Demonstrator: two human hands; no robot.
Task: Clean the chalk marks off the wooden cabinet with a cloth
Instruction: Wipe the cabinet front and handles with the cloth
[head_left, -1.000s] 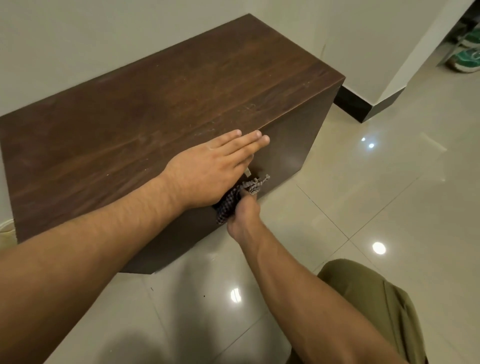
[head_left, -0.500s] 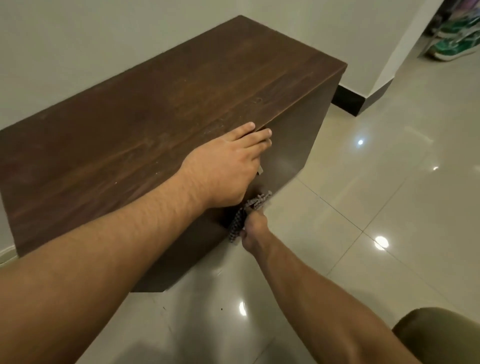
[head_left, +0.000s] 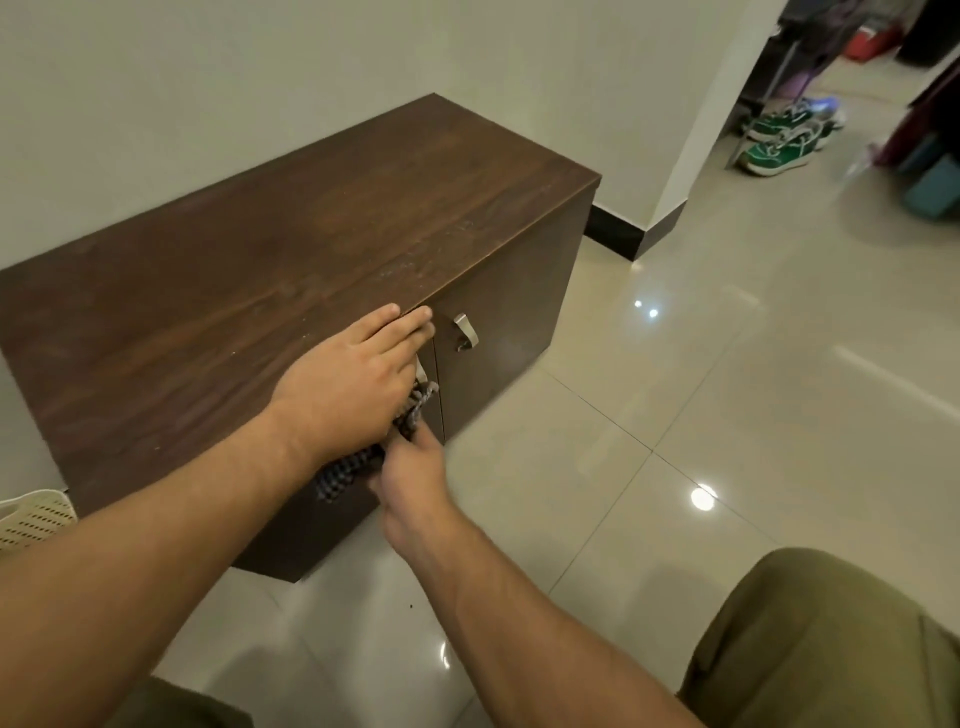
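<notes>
A low dark wooden cabinet (head_left: 260, 291) stands against the white wall, with faint pale chalk specks (head_left: 410, 267) near the front edge of its top. My left hand (head_left: 348, 384) lies flat, palm down, over that front edge, fingers together. Just below it, my right hand (head_left: 415, 467) presses a bunched checkered cloth (head_left: 343, 473) against the left door front. Part of the cloth is hidden under my left hand. Two metal handles (head_left: 464, 330) sit on the doors; the left one is mostly covered.
Glossy beige floor tiles (head_left: 727, 415) spread to the right. A cream perforated basket (head_left: 31, 514) sits left of the cabinet. A wall corner with black skirting (head_left: 623, 239) stands behind it, with green shoes (head_left: 779, 145) beyond. My olive-clad knee (head_left: 831, 639) is at bottom right.
The view has pulled back and tilted up, showing the door fronts and handles. My right hand with the cloth has shifted left and down along the door; my left hand stays on the edge.
</notes>
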